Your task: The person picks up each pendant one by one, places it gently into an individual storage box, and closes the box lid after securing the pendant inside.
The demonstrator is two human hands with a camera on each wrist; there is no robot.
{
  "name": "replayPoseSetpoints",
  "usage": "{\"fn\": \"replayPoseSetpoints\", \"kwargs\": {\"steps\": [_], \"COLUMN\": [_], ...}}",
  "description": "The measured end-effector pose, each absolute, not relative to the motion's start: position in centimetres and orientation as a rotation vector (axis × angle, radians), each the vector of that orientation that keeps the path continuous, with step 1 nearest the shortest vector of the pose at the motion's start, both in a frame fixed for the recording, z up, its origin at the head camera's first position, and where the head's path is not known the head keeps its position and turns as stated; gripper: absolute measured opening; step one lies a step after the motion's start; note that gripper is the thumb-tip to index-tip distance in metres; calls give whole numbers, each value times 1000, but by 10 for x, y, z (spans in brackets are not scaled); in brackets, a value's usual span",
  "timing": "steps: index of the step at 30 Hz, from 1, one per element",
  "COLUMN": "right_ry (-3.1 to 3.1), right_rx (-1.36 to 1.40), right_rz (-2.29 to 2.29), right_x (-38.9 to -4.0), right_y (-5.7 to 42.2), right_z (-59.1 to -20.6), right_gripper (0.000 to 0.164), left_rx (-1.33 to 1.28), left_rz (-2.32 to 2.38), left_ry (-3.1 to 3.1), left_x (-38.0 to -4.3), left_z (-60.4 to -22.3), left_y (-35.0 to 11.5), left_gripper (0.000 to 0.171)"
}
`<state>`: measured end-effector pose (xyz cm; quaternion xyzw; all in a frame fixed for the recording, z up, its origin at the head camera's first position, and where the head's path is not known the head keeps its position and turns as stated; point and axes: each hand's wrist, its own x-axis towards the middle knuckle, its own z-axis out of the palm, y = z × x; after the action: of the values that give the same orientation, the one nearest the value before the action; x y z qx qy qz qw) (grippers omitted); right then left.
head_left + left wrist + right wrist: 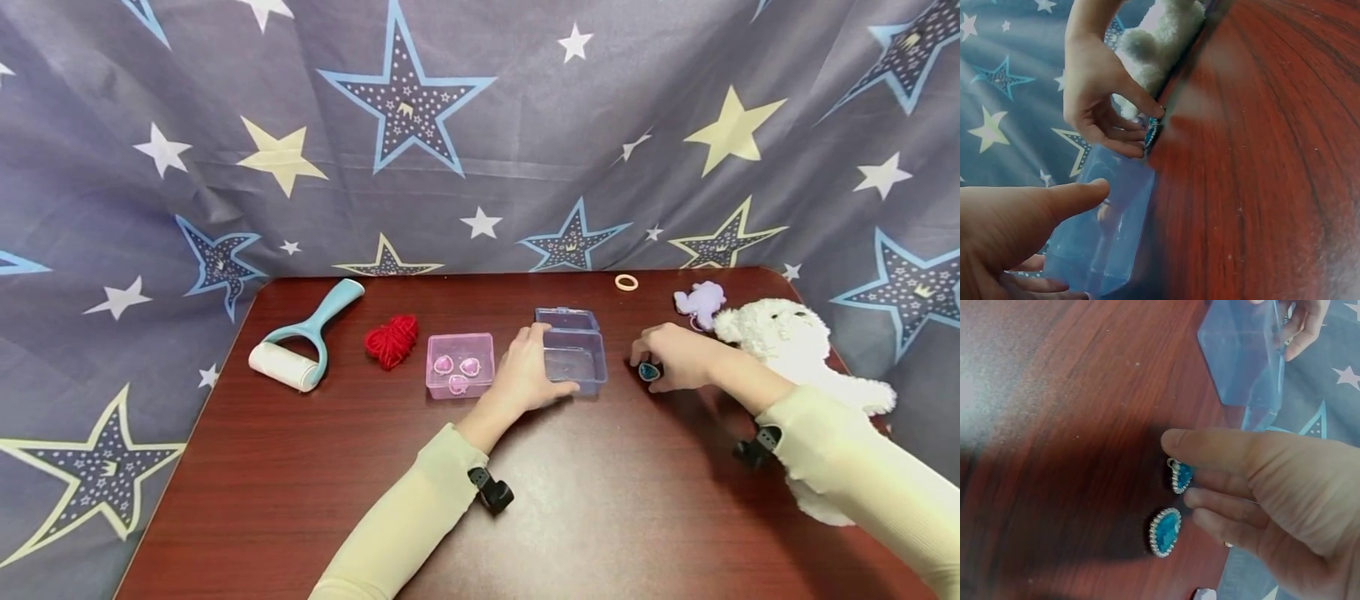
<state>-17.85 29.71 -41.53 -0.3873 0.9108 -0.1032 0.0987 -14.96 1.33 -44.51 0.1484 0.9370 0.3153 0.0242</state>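
My left hand [519, 371] holds a clear blue plastic box [591, 360] by its left end, thumb at the near wall and fingers at the far side. The box's lid [573, 321] is open toward the back. Right of the box, my right hand [675, 358] has thumb and fingers at either end of a blue gem [1180, 477] with a silver beaded rim, in what looks like a pinch. A second blue gem [1165, 532] lies on the table under that hand, hidden in the head view. A clear pink box [460, 345] with three pink gems [470, 367] stands just left of my left hand.
Farther left are red yarn [392, 340] and a blue-handled lint roller [315, 333]. At the back right lie a pale ring [626, 283] and a lilac toy [701, 302]. A white plush toy [780, 337] sits beneath my right forearm, near the table's right edge.
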Motion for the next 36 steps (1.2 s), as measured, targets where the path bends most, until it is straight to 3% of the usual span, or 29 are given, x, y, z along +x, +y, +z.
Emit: {"fn": "replayPoseSetpoints", "kwargs": {"steps": [17, 36], "right_ry": [2698, 2855], "right_rx": [-1126, -1215], "right_rz": [-364, -417], "right_x": [-187, -208], "right_y": [296, 270], "right_z": [-415, -363], "right_gripper": [25, 24], "left_rx": [488, 491], "left_rz": [989, 1021], "left_ry": [2988, 2992], "left_x": [-147, -147], "left_z": [-450, -453], "left_y": [14, 13], "left_gripper": [98, 97]}}
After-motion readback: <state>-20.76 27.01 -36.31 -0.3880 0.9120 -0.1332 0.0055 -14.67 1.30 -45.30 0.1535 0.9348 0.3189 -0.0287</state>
